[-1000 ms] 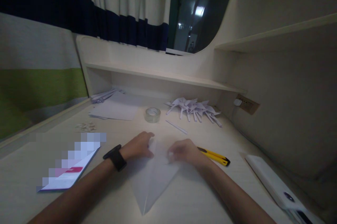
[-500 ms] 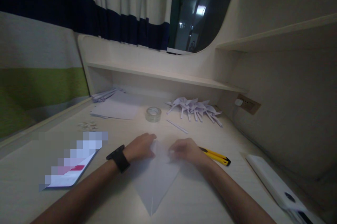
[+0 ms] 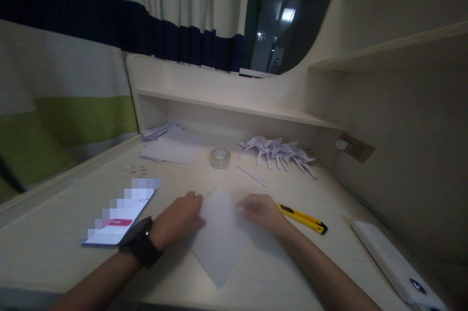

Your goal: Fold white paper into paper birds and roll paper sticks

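Note:
A white sheet of paper [image 3: 218, 245] lies on the desk between my hands, one corner pointing towards me. At its left edge is my left hand [image 3: 181, 218], thumb and forefinger bent round the border of the paper; a black watch sits on that wrist. On the other side my right hand [image 3: 259, 211] has its fingers curled close to the paper's right edge. Motion smears those fingertips, so I cannot tell whether they grip it. Just right of this hand lies a yellow utility knife [image 3: 303, 218].
Behind are a clear tape roll [image 3: 220, 159], a thin paper stick [image 3: 252, 176] and several paper pinwheels [image 3: 280, 150]. A paper stack [image 3: 173, 145], small white pieces [image 3: 136, 170] and a phone [image 3: 122, 221] are to the left. At right lies a white device [image 3: 391, 257].
The crease down the paper's middle no longer shows; its near surface now looks plain. My left hand has moved left and towards me. The view has shifted slightly left.

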### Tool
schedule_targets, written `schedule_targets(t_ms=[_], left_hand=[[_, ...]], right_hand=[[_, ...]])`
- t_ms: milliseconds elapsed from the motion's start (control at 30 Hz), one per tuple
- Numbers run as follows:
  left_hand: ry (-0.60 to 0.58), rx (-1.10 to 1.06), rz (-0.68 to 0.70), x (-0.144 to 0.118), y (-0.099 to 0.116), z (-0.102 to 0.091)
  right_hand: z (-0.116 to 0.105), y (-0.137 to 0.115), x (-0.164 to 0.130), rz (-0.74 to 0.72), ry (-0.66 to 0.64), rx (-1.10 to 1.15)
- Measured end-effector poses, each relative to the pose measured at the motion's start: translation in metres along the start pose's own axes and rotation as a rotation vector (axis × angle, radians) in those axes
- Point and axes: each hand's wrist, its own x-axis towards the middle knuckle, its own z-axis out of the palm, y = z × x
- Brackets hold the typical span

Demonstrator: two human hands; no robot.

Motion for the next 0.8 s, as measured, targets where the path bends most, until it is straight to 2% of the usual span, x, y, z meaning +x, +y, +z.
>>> schedule_targets(t_ms=[167, 333, 433, 500, 567, 667, 800], left_hand=[[0.056, -0.111, 0.046, 0.015, -0.011, 0.008], [0.113, -0.425, 0.067, 0.019, -0.027, 0.016], [0.150, -0.613, 0.128, 0.012, -0.030, 0.013], [0.101, -0.719, 0.187, 0.006, -0.028, 0.006], [-0.004, -0.797, 0.224, 0.002, -0.025, -0.003], [-0.086, -0.793, 0.338, 0.005, -0.024, -0.008], [-0.056, -0.655, 0.510, 0.020, -0.025, 0.001]], right_hand=[[0.002, -0.005, -0.002, -0.073, 0.011, -0.027], [0.002, -0.003, -0.001, -0.085, 0.026, -0.074], [0.003, -0.001, 0.000, -0.096, 0.006, -0.118], [0.004, -0.001, 0.000, -0.078, -0.003, -0.123], [0.004, -0.001, 0.000, -0.061, 0.000, -0.118], [0.005, -0.003, -0.001, -0.063, 0.000, -0.117], [0.004, -0.005, 0.000, -0.065, 0.000, -0.123]])
